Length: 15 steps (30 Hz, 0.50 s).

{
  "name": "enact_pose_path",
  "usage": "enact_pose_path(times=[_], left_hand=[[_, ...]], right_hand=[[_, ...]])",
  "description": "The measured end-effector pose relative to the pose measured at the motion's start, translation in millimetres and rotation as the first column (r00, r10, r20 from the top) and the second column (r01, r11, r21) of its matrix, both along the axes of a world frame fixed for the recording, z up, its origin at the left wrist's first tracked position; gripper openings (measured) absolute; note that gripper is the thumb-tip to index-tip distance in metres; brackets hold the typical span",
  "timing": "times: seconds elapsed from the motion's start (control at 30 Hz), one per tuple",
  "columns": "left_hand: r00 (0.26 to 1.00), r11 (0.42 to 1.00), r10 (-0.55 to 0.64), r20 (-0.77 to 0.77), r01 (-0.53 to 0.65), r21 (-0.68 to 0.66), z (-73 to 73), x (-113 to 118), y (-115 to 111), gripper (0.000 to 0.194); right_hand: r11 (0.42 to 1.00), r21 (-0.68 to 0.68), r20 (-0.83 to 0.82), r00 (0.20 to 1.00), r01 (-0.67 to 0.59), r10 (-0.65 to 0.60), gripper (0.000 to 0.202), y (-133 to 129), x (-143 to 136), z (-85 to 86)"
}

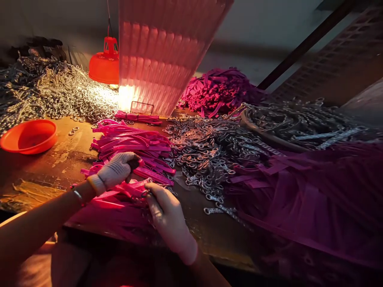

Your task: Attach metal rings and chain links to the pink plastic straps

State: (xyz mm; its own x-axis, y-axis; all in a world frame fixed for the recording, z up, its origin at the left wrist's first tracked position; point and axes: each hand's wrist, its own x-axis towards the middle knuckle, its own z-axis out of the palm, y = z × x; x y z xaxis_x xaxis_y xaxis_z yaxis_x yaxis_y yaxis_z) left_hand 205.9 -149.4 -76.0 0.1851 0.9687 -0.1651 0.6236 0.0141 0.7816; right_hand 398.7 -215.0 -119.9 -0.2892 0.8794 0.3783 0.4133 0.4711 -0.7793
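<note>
My left hand [119,169], in a white dotted glove with dark fingertips, is closed over the end of a pink strap [141,163]. My right hand [167,215], in a pale glove, pinches the end of another pink strap [136,186]; a small metal ring [148,181] shows at its fingertips. How the ring and strap join is hidden by the fingers. Beneath and beyond both hands lies a pile of pink straps [131,137]. Just right of them spreads a heap of braided metal pieces with ringed ends [203,147].
Metal rings [68,91] heap at the back left, near an orange bowl [44,135]. A red lamp [103,67] hangs beside a ribbed translucent panel [161,52]. Purple straps [299,195] cover the right side; more purple-pink straps [221,89] pile behind.
</note>
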Motion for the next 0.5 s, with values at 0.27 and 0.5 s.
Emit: enact_pose_path(times=[0.27, 0.5], left_hand=[[0.848, 0.974, 0.182, 0.498, -0.085, -0.211, 5.0, -22, -76, 0.035], [0.935, 0.999, 0.028, 0.354, -0.036, 0.015, -9.7, -14, -83, 0.016]], right_hand=[[0.975, 0.214, 0.231, 0.973, -0.062, 0.011, 0.024, 12, -22, 22.5], [0.847, 0.515, 0.613, 0.747, -0.129, -0.258, 0.017, 3, -33, 20.0]])
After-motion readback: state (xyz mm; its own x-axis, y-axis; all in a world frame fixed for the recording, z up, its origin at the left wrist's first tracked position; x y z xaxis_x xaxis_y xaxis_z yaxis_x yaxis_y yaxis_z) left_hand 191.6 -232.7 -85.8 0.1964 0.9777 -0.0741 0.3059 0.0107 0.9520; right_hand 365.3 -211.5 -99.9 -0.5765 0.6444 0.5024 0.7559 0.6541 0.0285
